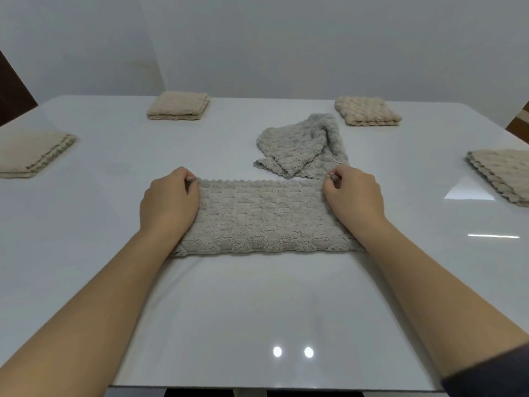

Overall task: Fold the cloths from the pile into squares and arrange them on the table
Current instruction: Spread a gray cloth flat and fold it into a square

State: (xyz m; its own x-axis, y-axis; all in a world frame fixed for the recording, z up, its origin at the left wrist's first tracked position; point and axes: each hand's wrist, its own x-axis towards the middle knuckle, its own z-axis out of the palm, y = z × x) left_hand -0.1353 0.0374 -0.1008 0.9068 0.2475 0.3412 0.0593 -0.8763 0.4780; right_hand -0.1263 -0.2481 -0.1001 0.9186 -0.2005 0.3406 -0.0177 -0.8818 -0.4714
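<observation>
Both hands, left (169, 202) and right (354, 199), pinch the half-folded cloth (263, 217) corners; keep edges aligned before folding across

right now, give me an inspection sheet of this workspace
surface: glossy white table, with light glare on it
job's things: front cloth lies as a long rectangle; crumpled cloth lies just behind it; four folded squares sit spread out, two at the far side and one at each side
clutter: nothing seen
hands: left hand and right hand each pinch a far corner of the front cloth
cables: nothing seen
surroundings: plain pale wall behind; dark brown shapes at both side edges, cannot tell what
</observation>
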